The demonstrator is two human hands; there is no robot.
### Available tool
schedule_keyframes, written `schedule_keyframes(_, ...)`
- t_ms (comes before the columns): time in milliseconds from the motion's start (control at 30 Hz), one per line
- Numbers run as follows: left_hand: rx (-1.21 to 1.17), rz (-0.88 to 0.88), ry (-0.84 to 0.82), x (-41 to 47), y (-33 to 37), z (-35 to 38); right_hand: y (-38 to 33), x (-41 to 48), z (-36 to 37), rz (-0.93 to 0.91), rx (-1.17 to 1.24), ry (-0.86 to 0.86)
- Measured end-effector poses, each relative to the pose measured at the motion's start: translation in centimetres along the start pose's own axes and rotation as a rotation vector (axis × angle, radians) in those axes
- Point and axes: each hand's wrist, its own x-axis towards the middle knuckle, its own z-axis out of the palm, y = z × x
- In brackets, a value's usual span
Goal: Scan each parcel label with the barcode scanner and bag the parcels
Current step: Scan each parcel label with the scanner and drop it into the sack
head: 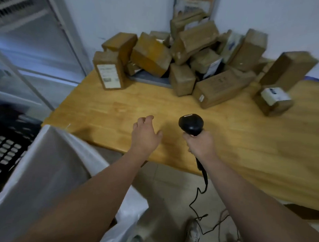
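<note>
From the head view, the right hand grips the barcode scanner by its handle, head aimed forward; the left hand hovers empty, fingers relaxed, over the wooden table; the parcels lie heaped at the far edge; the white bag gapes at lower left; best to take the nearest upright parcel, label facing the scanner.

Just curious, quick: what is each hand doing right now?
Left hand: open, holding nothing, above the table.
Right hand: gripping the barcode scanner.
</note>
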Motion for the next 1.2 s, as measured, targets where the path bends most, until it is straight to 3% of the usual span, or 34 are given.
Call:
schedule_keyframes(233, 0.005, 0.055, -0.018, 4.0, 9.6, 4.4, 1.8, 6.0, -10.3, 0.064, 0.117, 0.053)
schedule_keyframes(433, 0.019, 0.070, -0.051, 6.8, 14.6, 7.4, 3.2, 9.4, -15.0, 0.135, 0.240, 0.032)
schedule_keyframes(700, 0.151, 0.140, -0.132, 12.3, 16.5, 9.1, 4.0, 12.9, -16.3, 0.154, 0.326, 0.094)
schedule_keyframes(1033, 0.543, 0.303, -0.356, 21.9, 18.2, 9.9, 3.5, 16.3, -15.8, 0.203, 0.358, 0.046)
schedule_keyframes(1200, 0.413, 0.234, -0.410, 22.8, 17.9, 10.5, 3.9, 17.1, -15.5, 0.224, 0.365, 0.045)
